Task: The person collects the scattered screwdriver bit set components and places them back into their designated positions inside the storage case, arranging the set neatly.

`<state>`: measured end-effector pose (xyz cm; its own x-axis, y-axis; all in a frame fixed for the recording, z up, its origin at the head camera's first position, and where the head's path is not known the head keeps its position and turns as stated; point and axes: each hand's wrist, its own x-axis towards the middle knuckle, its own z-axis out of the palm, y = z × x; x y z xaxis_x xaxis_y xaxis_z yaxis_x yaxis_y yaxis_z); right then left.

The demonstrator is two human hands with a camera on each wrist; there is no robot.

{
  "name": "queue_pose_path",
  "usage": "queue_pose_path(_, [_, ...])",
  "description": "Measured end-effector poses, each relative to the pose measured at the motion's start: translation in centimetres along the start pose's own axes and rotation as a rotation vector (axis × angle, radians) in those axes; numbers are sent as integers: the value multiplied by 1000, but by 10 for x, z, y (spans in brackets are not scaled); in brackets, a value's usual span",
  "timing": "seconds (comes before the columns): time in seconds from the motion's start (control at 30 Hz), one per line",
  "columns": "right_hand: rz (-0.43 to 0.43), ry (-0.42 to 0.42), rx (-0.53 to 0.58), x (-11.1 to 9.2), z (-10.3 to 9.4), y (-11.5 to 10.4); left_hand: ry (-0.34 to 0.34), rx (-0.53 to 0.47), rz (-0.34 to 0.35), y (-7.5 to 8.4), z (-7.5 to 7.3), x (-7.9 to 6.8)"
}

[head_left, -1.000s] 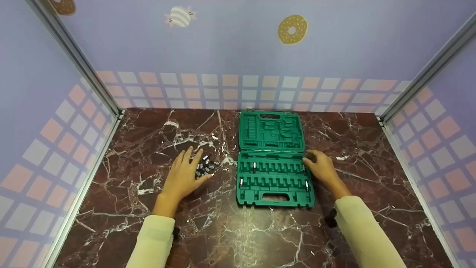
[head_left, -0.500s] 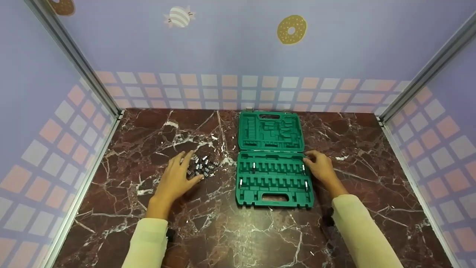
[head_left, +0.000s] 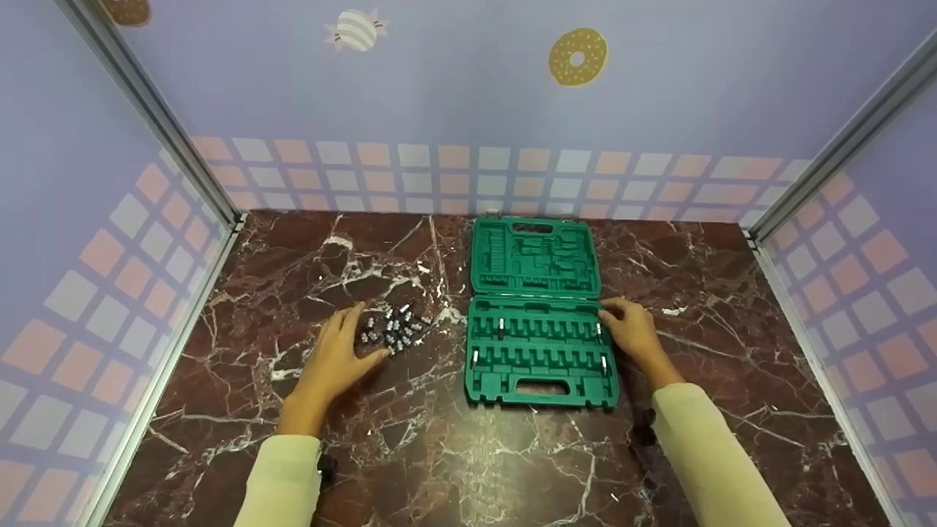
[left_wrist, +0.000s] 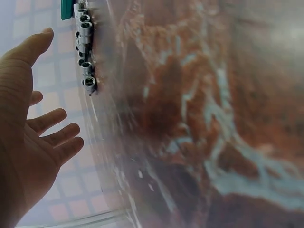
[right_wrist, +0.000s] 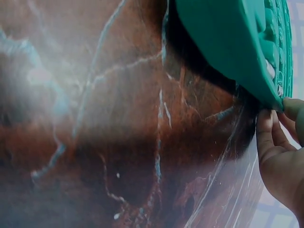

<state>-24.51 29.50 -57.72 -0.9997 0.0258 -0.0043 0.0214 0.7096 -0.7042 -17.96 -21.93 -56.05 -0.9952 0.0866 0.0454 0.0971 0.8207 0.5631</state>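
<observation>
A green socket case lies unfolded on the marble table, lid away from me. Several small metal sockets stand in its slots, one socket at the upper left of the lower half. My right hand pinches the case's right edge near the hinge, thumb on top and fingers against the outer side in the right wrist view. To the left lies a loose pile of sockets. Beside that pile my left hand is spread, thumb and fingers apart around its left side, holding nothing; the left wrist view shows the pile beyond the thumb.
The dark red marble table is walled in by a patterned back panel and side panels with metal corner strips. Black bands sit at both wrists. The case lid rests flat near the back panel.
My left hand has drawn back left from over the sockets, uncovering more of the pile. The right hand stays at the case's edge, and the case has hardly moved.
</observation>
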Motion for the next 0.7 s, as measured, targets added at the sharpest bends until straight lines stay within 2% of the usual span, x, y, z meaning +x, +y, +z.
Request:
queue_pose_path(0.43, [25,-20,27,0,-1,3,57,-132,-97,-14,2,0])
queue_pose_path(0.7, [10,-19,34,1,0,5,114,-145,-111,-18,10,5])
